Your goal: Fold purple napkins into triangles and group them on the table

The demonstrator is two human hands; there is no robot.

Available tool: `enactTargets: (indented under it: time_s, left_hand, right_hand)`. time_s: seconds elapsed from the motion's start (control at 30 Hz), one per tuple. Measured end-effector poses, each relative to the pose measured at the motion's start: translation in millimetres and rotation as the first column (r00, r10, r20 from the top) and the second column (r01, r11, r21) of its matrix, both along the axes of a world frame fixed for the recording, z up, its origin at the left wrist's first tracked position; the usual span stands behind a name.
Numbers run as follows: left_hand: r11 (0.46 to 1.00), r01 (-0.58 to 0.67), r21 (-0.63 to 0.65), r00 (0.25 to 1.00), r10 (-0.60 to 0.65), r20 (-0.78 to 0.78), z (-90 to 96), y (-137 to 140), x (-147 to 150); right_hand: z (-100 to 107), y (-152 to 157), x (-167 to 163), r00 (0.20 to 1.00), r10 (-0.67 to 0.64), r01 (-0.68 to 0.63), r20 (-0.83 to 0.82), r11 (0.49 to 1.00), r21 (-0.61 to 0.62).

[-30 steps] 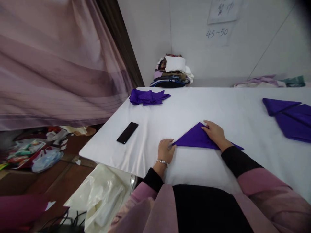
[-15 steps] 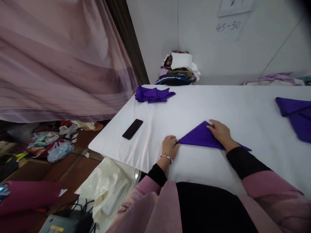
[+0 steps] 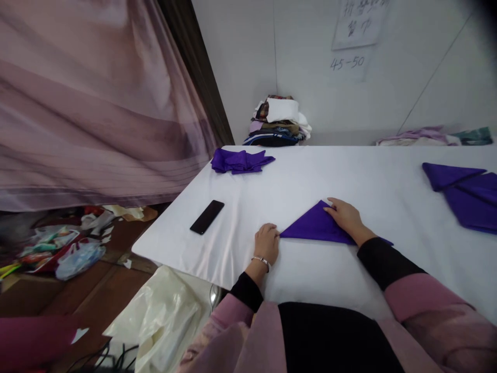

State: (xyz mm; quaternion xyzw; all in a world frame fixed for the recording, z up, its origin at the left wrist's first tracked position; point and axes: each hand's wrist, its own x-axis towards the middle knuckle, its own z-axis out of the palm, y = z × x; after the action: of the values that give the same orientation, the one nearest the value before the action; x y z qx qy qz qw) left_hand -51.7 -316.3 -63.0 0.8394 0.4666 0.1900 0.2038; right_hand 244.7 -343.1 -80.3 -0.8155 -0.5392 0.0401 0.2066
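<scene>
A purple cloth napkin (image 3: 310,225), folded into a triangle, lies flat on the white-covered table (image 3: 303,181) with its long edge towards me. Beside its left corner, my left hand (image 3: 266,242) rests low on the cloth, fingers bent but laid down, fingertips at the corner's tip. My right hand (image 3: 347,216) covers the napkin's right slope. Its thumb and forefinger close on the edge near the top point, and the palm hides part of the right side. The right corner shows beyond my wrist.
A crumpled purple cloth (image 3: 240,161) lies at the far left, a black phone (image 3: 207,216) nearer me. Folded purple napkins (image 3: 471,199) are at the right. Behind the table are stacked clothes (image 3: 277,122); a pink curtain (image 3: 108,103) hangs left, and a pale plastic sheet (image 3: 163,311) lies below the edge.
The view has tilted up a little and turned right. My left fingers have slid slightly off the napkin's left corner; my right hand stays near the top point.
</scene>
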Motion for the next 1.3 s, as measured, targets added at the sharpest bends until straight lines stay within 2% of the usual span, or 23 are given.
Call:
enactTargets:
  time_s: [0.23, 0.37, 0.47, 0.57, 0.67, 0.8, 0.9, 1.0, 1.1, 1.2, 1.3]
  left_hand:
    - [0.996, 0.011, 0.092, 0.996, -0.002, -0.094, 2.3, -3, 1]
    - [0.986, 0.033, 0.162, 0.994, -0.015, -0.111, 12.8, -6, 11]
    - [0.967, 0.155, 0.201, 0.986, -0.139, -0.088, 24.4, -9, 36]
    - [0.927, 0.322, 0.193, 0.946, -0.304, -0.115, 29.9, -9, 72]
    - [0.892, 0.428, 0.144, 0.897, -0.399, -0.193, 23.6, -4, 106]
    - [0.888, 0.452, 0.091, 0.865, -0.410, -0.289, 4.1, 9, 131]
    - [0.885, 0.461, 0.057, 0.843, -0.417, -0.339, -6.8, 15, 134]
    - [0.887, 0.459, 0.056, 0.835, -0.409, -0.367, -9.9, 16, 133]
    - [0.880, 0.471, 0.069, 0.824, -0.410, -0.391, -9.1, 16, 134]
    - [0.859, 0.502, 0.097, 0.806, -0.425, -0.411, -8.2, 16, 135]
    - [0.864, 0.496, 0.088, 0.813, -0.426, -0.398, -7.6, 16, 135]
  right_hand:
    - [1, 1, -2, 1.000, -0.016, 0.016, -0.009, 1.000, -0.002]
    - [0, 2, -2, 1.000, -0.014, 0.014, -0.009, 1.000, -0.011]
    - [0, 1, -2, 1.000, 0.005, -0.005, -0.008, 1.000, 0.002]
    - [0, 1, -3, 1.000, 0.022, -0.021, -0.009, 0.999, 0.032]
    - [0, 0, -3, 0.999, 0.039, -0.039, -0.003, 0.998, 0.046]
    - [1, 1, -2, 0.999, 0.053, -0.053, 0.006, 0.998, 0.043]
    - [4, 1, -4, 0.999, 0.042, -0.042, 0.003, 0.998, 0.040]
    - [11, 1, -16, 1.000, 0.023, -0.024, 0.009, 0.999, 0.043]
    - [18, -2, -37, 0.993, 0.115, -0.119, 0.038, 0.984, 0.134]
    - [21, -4, -56, 0.967, 0.246, -0.256, 0.073, 0.934, 0.249]
    - [18, -9, -58, 0.965, 0.257, -0.262, 0.053, 0.931, 0.254]
